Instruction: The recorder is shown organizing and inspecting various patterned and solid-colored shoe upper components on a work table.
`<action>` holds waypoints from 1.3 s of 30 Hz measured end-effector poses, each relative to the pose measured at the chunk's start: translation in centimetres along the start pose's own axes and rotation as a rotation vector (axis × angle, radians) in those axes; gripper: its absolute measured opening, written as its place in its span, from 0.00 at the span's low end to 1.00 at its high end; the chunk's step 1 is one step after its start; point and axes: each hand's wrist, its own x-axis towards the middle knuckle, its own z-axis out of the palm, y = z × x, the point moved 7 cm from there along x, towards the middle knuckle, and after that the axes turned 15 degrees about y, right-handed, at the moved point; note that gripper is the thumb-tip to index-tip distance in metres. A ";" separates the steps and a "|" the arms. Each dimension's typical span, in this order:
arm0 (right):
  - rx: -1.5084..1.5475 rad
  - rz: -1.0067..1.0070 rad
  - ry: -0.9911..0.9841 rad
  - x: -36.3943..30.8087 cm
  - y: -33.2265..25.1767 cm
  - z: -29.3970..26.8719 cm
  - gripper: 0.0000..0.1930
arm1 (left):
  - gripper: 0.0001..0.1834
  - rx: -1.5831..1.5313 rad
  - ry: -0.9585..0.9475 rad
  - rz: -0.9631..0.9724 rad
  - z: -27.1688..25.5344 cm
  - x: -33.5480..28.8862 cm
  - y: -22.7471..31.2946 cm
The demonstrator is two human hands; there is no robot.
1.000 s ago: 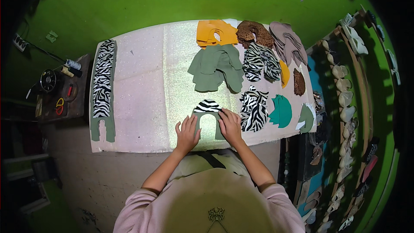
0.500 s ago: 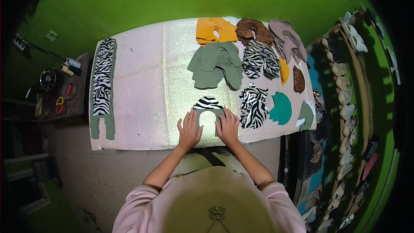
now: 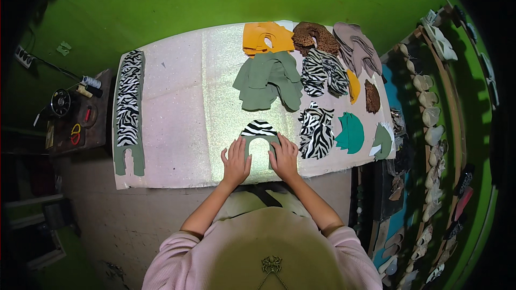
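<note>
On the cloth-covered table (image 3: 172,129) a green U-shaped shoe-upper piece (image 3: 249,148) lies flat near the front edge. A zebra-print toe piece (image 3: 259,128) sits across its rounded top. My left hand (image 3: 235,162) rests on the left leg of the green piece, fingers stretched out. Opposite it, my right hand (image 3: 285,157) lies on the right leg with its fingers apart. Beyond my hands is a loose pile of green U-shaped pieces (image 3: 266,81). Just right of my right hand lies a pile of zebra-print toe pieces (image 3: 316,134).
Farther back lie stacks of yellow (image 3: 267,36), brown spotted (image 3: 314,39) and taupe pieces (image 3: 357,48). Teal pieces (image 3: 352,135) lie to the right. A row of joined zebra-and-green pieces (image 3: 128,102) runs down the left edge. A sewing machine (image 3: 62,102) stands left, shoe racks (image 3: 430,129) right.
Both hands stay in place on the green piece. The whole view has shifted very slightly.
</note>
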 end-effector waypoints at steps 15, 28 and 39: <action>-0.017 -0.015 -0.004 0.0 0.0 0.3 0.19 | 0.28 0.137 0.018 0.055 0.1 0.9 0.3; -0.033 -0.018 -0.022 0.0 -0.2 0.3 0.21 | 0.28 0.267 0.068 0.108 -0.2 1.6 0.8; -0.048 -0.015 -0.021 -0.2 0.1 0.6 0.23 | 0.24 0.244 0.055 0.113 0.6 2.5 0.7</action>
